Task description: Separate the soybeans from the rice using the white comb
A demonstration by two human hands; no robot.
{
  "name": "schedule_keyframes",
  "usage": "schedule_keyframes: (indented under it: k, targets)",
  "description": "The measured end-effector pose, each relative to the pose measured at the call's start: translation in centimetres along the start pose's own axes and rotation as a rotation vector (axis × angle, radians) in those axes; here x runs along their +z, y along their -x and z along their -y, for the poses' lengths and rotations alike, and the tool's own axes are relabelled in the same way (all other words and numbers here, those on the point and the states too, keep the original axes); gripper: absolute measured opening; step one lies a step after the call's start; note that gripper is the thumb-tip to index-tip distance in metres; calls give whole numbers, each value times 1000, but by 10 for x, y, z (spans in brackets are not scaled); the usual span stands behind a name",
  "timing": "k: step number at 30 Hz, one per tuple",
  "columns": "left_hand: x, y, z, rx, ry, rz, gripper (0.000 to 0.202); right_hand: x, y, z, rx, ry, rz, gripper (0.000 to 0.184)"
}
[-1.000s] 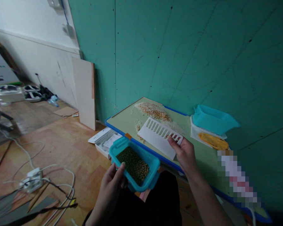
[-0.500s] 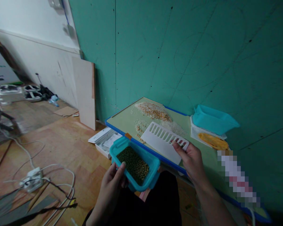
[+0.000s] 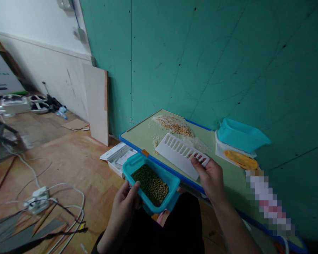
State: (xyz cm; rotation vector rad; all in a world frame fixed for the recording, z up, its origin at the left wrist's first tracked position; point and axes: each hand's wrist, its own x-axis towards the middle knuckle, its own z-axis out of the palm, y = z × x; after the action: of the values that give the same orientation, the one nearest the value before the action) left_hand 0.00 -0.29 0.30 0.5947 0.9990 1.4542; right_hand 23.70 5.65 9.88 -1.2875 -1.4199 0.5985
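Note:
My left hand [image 3: 125,199] grips the near left side of a turquoise plastic container [image 3: 171,183], thumb over the rim. Inside lie small dark green beans [image 3: 143,176] and, toward the right, yellow soybeans [image 3: 159,189]. The container sits just below the table's front edge, slightly tilted. My right hand [image 3: 212,176] is closed on the right end of a white slotted scraper [image 3: 175,157], thumb on top. The scraper is over the front of the green tabletop [image 3: 143,134], its left end by a few soybeans. Behind it spreads a pile of soybeans and white grains [image 3: 175,125].
At the table's right stand a turquoise scoop-like tray [image 3: 241,135] and a yellow cloth-like item [image 3: 241,159]. A green wall [image 3: 161,53] rises behind. On the floor are an open white box [image 3: 116,160], a power strip [image 3: 38,201] with cables, and a leaning board [image 3: 96,102].
My right hand has moved the scraper slightly left, over some of the loose soybeans near the front edge. The left hand and container stay nearly in place.

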Motion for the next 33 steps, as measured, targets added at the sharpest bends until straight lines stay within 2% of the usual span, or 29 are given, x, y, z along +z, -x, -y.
schedule_keyframes:
  k: [4,8,15,18,21,25,28,33]
  targets:
    - [-3,-2,-5,-2,-27,-43,36,9,-9,-3,-15,28,-12,35]
    - [-7,-2,-8,8,-58,-67,36,14,-7,2,-49,72,-22,34]
    - [-11,-3,-2,-11,-22,-42,33,28,4,19,-139,169,89,29]
    - [-13,-4,-1,-10,-40,-50,34,24,4,20,-155,196,84,28]
    - [-13,-4,-3,-12,-45,-57,37,12,6,18,-130,224,84,29]
    - [-8,-2,-8,-1,-48,-59,40,-2,6,16,-77,214,-25,32]
    - [-5,-3,-8,21,-15,-55,36,-2,1,14,-62,192,-73,34]
    - [-4,-6,-9,22,23,-64,33,11,-9,5,-60,154,-16,36]
